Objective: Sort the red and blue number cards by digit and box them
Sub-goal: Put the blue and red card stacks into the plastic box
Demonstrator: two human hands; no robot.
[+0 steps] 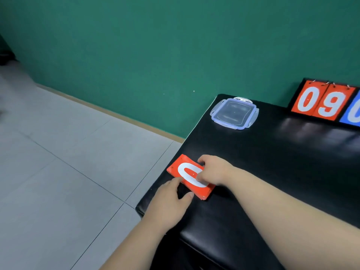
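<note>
A stack of red number cards (180, 168) with a white 0 on top lies near the left edge of the black table (272, 172). My right hand (214, 169) grips the stack's far right end, fingers curled over its edge and thumb on the 0. My left hand (171, 201) touches the stack's near long side with its fingertips, thumb spread toward the near corner. A clear plastic box lid (234, 113) lies flat at the table's far left corner.
A flip scoreboard (323, 102) stands at the back right against the green wall, showing red 0 and 9 and a blue card cut off by the frame. Grey tiled floor (68, 152) lies left of the table edge.
</note>
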